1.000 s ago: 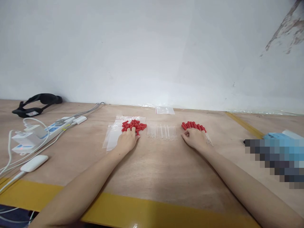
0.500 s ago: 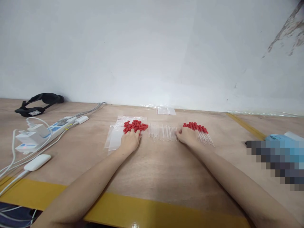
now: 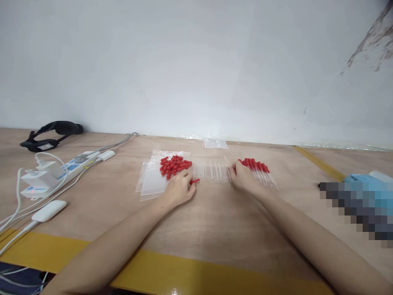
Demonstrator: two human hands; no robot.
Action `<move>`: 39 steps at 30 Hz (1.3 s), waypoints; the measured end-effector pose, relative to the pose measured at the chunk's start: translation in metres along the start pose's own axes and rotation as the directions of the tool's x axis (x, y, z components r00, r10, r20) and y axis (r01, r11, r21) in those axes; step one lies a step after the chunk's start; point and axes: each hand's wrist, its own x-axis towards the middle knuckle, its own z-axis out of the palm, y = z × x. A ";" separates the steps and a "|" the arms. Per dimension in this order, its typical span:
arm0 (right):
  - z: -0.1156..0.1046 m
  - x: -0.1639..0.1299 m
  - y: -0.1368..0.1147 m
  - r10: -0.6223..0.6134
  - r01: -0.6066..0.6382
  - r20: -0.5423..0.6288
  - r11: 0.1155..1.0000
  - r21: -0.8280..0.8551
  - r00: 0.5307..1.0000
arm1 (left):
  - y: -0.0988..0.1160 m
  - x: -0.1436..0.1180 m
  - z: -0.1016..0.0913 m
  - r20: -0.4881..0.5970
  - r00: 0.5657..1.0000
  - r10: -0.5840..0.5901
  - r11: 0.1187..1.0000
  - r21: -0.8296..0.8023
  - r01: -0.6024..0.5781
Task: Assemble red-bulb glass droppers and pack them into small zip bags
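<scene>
On the wooden table (image 3: 199,221), past the yellow tape strip (image 3: 184,274) at its near edge, the left hand (image 3: 179,189) pinches one red rubber bulb (image 3: 194,180) at its fingertips, just near-right of the heap of red bulbs (image 3: 174,164) lying on clear plastic bags (image 3: 152,180). The right hand (image 3: 242,177), fingers curled, touches the right end of the row of clear glass tubes (image 3: 211,171) between the hands; whether it grips one cannot be told, for the glass is almost invisible against the wood. Just right of that hand lie finished droppers (image 3: 259,171), red-capped with thin clear stems. Far left sit a power strip (image 3: 66,166) and a black strap (image 3: 52,133)
</scene>
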 end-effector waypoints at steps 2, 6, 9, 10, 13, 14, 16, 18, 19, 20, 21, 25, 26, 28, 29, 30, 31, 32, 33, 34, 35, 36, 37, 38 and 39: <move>0.003 -0.015 0.004 -0.175 0.185 -0.091 0.976 0.112 0.980 | 0.007 -0.003 0.005 0.031 0.999 0.026 0.994 -0.106 -0.023; 0.008 -0.045 0.002 -0.360 0.382 -0.152 0.912 0.152 0.920 | 0.011 -0.002 0.017 0.017 0.999 0.043 0.962 -0.272 -0.037; 0.010 -0.059 -0.007 -0.420 0.438 -0.137 0.885 0.159 0.897 | 0.013 -0.001 0.022 -0.036 0.998 0.044 0.917 -0.395 -0.055; 0.010 -0.061 -0.009 -0.439 0.456 -0.134 0.875 0.159 0.889 | 0.013 -0.001 0.022 -0.047 0.998 0.042 0.895 -0.443 -0.058; 0.011 -0.065 -0.014 -0.494 0.507 -0.118 0.850 0.140 0.861 | 0.017 -0.001 0.022 -0.021 1.000 0.006 0.808 -0.588 -0.018; 0.012 -0.066 -0.015 -0.506 0.518 -0.115 0.845 0.135 0.855 | 0.019 -0.002 0.022 0.000 1.000 -0.011 0.777 -0.629 0.009; 0.013 -0.066 -0.015 -0.509 0.521 -0.116 0.843 0.133 0.853 | 0.020 -0.002 0.022 0.046 0.998 -0.039 0.708 -0.704 0.060; 0.013 -0.066 -0.014 -0.500 0.513 -0.119 0.847 0.142 0.858 | 0.021 -0.002 0.023 0.091 0.994 -0.052 0.621 -0.777 0.104; 0.013 -0.066 -0.014 -0.501 0.513 -0.113 0.846 0.147 0.858 | 0.021 -0.002 0.024 0.111 0.992 -0.054 0.571 -0.812 0.122; 0.013 -0.066 -0.014 -0.505 0.516 -0.107 0.843 0.151 0.856 | 0.021 -0.002 0.025 0.129 0.990 -0.055 0.522 -0.842 0.138; 0.012 -0.066 -0.014 -0.510 0.520 -0.102 0.840 0.152 0.854 | 0.021 -0.002 0.025 0.140 0.989 -0.055 0.479 -0.865 0.149; 0.011 -0.066 -0.015 -0.518 0.529 -0.112 0.833 0.162 0.848 | 0.022 -0.001 0.026 0.149 0.988 -0.043 0.415 -0.897 0.153; 0.011 -0.066 -0.015 -0.523 0.535 -0.114 0.828 0.169 0.845 | 0.022 -0.001 0.026 0.149 0.988 -0.044 0.409 -0.900 0.154; 0.011 -0.064 -0.014 -0.541 0.550 -0.100 0.815 0.182 0.835 | 0.022 -0.001 0.028 0.150 0.988 -0.045 0.392 -0.907 0.155; 0.010 -0.063 -0.013 -0.549 0.555 -0.086 0.812 0.182 0.831 | 0.021 -0.002 0.029 0.150 0.988 -0.045 0.387 -0.909 0.155; 0.009 -0.062 -0.012 -0.559 0.562 -0.071 0.809 0.176 0.826 | 0.021 -0.002 0.030 0.152 0.988 -0.039 0.389 -0.908 0.155; 0.008 -0.061 -0.011 -0.569 0.570 -0.053 0.806 0.163 0.820 | 0.020 -0.003 0.031 0.156 0.987 -0.031 0.397 -0.904 0.156; 0.006 -0.060 -0.010 -0.581 0.579 -0.035 0.802 0.144 0.813 | 0.019 -0.003 0.031 0.164 0.986 -0.021 0.412 -0.897 0.158; 0.005 -0.059 -0.008 -0.593 0.590 -0.015 0.798 0.122 0.805 | 0.019 -0.004 0.032 0.175 0.985 -0.007 0.433 -0.887 0.161; 0.004 -0.058 -0.007 -0.606 0.602 0.003 0.792 0.100 0.796 | 0.018 -0.004 0.031 0.186 0.982 0.011 0.460 -0.873 0.160; 0.003 -0.057 -0.006 -0.616 0.613 0.020 0.786 0.079 0.787 | 0.018 -0.005 0.031 0.192 0.981 0.030 0.492 -0.857 0.153; 0.002 -0.056 -0.005 -0.622 0.620 0.034 0.782 0.059 0.782 | 0.018 -0.005 0.030 0.192 0.980 0.049 0.526 -0.839 0.138; 0.001 -0.056 -0.005 -0.626 0.624 0.045 0.780 0.040 0.779 | 0.018 -0.005 0.029 0.186 0.980 0.064 0.562 -0.819 0.119; 0.001 -0.056 -0.005 -0.627 0.626 0.050 0.779 0.023 0.778 | 0.018 -0.005 0.028 0.177 0.981 0.076 0.594 -0.798 0.098; 0.001 -0.056 -0.005 -0.626 0.626 0.049 0.780 0.008 0.779 | 0.019 -0.005 0.027 0.165 0.983 0.081 0.621 -0.780 0.080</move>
